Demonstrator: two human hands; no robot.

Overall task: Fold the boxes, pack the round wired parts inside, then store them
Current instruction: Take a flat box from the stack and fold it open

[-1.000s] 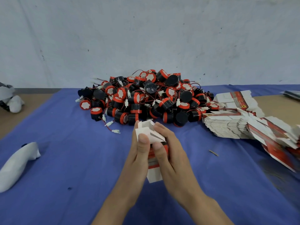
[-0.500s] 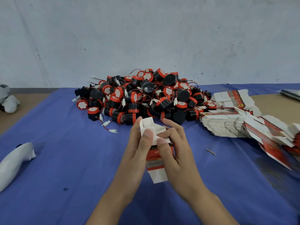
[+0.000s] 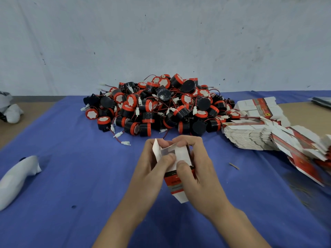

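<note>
Just in front of the pile of round parts [image 3: 161, 108], the left hand [image 3: 148, 170] and right hand [image 3: 200, 170] curl their fingers [image 3: 167, 158] round one half-folded box [image 3: 177, 189], so nothing looks packed yet, and many flat boxes [image 3: 250, 136] wait right of the pile.

Packing workshop: heaped round wired parts [image 3: 161, 106], stacked flat boxes [image 3: 250, 138].

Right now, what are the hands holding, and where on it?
One box, near its open top: left hand on the left side, right hand on the right, thumbs on the front.
</note>
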